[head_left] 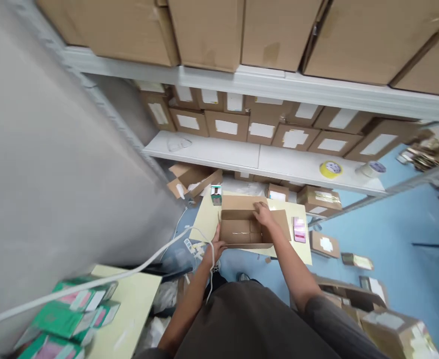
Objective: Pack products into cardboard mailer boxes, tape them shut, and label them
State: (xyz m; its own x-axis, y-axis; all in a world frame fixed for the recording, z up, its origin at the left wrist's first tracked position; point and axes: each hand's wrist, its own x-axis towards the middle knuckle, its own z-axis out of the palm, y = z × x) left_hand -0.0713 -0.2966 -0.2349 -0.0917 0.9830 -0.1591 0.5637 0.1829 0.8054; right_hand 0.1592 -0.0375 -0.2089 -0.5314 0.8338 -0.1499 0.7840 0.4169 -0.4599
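An open brown cardboard box (241,230) sits on a pale yellow table (208,219) below me. My left hand (216,246) grips the box's near left corner, fingers closed on the wall. My right hand (263,214) reaches over the far rim into the box, fingers curled on the top flap edge. A small green and white carton (216,194) stands at the box's far left corner. A pink and white packet (299,230) lies on the table to the right of the box.
Metal shelving (264,159) holds labelled cardboard boxes; a yellow tape roll (330,169) and a white roll (370,169) lie on it. Green cartons (70,314) lie on a second table at lower left. A white cable (92,284) crosses. Boxes litter the blue floor (391,239).
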